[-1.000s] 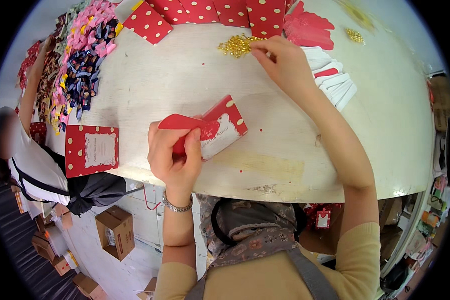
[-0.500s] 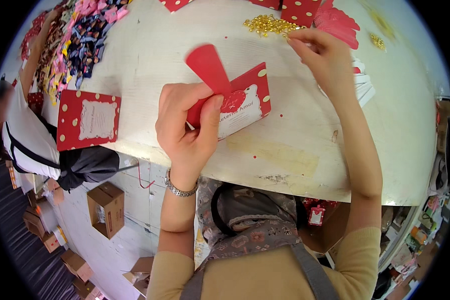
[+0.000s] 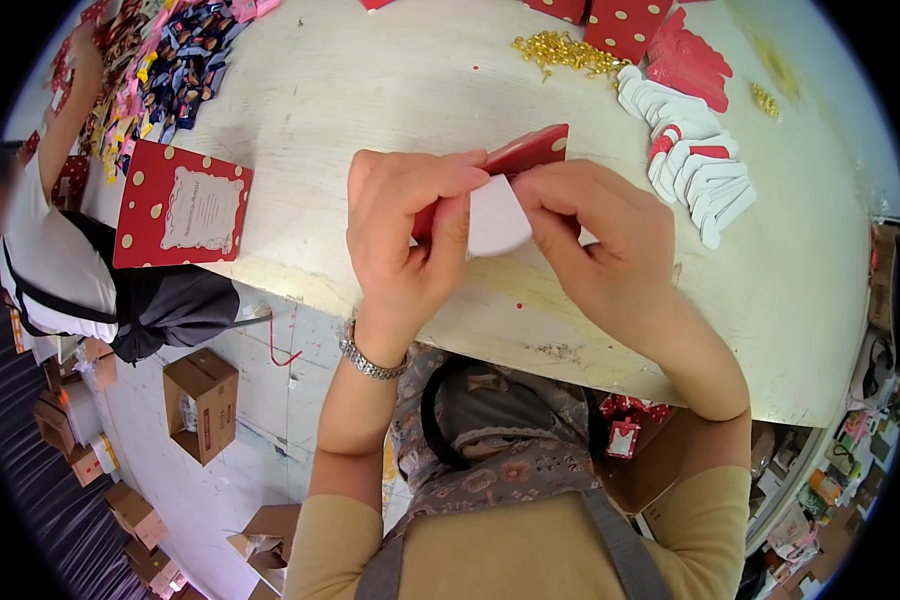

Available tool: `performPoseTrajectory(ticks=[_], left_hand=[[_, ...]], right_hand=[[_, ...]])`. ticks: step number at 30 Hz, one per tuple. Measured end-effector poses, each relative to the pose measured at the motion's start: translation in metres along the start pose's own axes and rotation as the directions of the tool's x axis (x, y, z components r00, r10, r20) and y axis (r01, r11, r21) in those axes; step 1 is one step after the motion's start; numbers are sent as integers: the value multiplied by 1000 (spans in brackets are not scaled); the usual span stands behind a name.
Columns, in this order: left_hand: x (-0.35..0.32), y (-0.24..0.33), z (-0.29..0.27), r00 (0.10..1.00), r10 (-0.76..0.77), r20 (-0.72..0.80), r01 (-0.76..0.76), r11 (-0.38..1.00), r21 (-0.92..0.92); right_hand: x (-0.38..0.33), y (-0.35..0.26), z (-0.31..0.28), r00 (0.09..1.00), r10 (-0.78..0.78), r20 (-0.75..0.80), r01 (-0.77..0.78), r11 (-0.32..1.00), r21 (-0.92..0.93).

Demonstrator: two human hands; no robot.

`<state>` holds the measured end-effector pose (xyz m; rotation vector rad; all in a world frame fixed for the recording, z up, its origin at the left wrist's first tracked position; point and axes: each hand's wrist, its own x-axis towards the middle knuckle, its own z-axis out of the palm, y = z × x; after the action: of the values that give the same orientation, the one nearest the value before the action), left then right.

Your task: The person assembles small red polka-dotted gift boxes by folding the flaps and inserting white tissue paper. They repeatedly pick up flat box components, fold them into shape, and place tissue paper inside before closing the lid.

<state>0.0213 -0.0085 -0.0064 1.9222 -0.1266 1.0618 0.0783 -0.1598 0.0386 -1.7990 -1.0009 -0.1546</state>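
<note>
Above the near edge of the table, my left hand (image 3: 402, 235) is closed around a folded red card with cream dots (image 3: 532, 150). Between finger and thumb it also pinches a paper tag (image 3: 498, 222), whose rounded white end points toward me. My right hand (image 3: 610, 240) meets the card and tag from the right with bent, pinching fingers. Whatever lies between those fingertips is hidden. Beyond the hands lies a heap of small gold metal pieces (image 3: 560, 50). To its right, white paper tags (image 3: 705, 175) spread in an overlapping row.
A dotted red card (image 3: 145, 215) stands at the table's left edge. Small wrapped packets (image 3: 185, 75) are heaped at the far left, near another person's arm (image 3: 75, 110). Red cut-paper pieces (image 3: 690, 65) lie far right. A cardboard box (image 3: 215, 405) sits on the floor.
My right hand has come from the gold pieces back to the card. The tag has swung down from red side up to white end toward me, and the card is tilted differently.
</note>
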Motion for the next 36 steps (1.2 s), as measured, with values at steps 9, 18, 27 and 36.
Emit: performPoseTrajectory(ticks=[9, 18, 27, 36], left_hand=[[-4, 1, -6, 997, 35, 64, -39, 997, 60], [-11, 3, -11, 996, -10, 92, 1, 996, 94], [-2, 4, -14, 985, -68, 156, 71, 997, -13], [-7, 7, -15, 984, -47, 173, 48, 999, -3]], right_hand=[[0, -3, -6, 996, -10, 93, 9, 1000, 8], [0, -5, -5, 985, -164, 52, 172, 960, -221], [6, 3, -15, 948, -293, 124, 318, 877, -361], [4, -7, -14, 983, -165, 80, 183, 920, -347]])
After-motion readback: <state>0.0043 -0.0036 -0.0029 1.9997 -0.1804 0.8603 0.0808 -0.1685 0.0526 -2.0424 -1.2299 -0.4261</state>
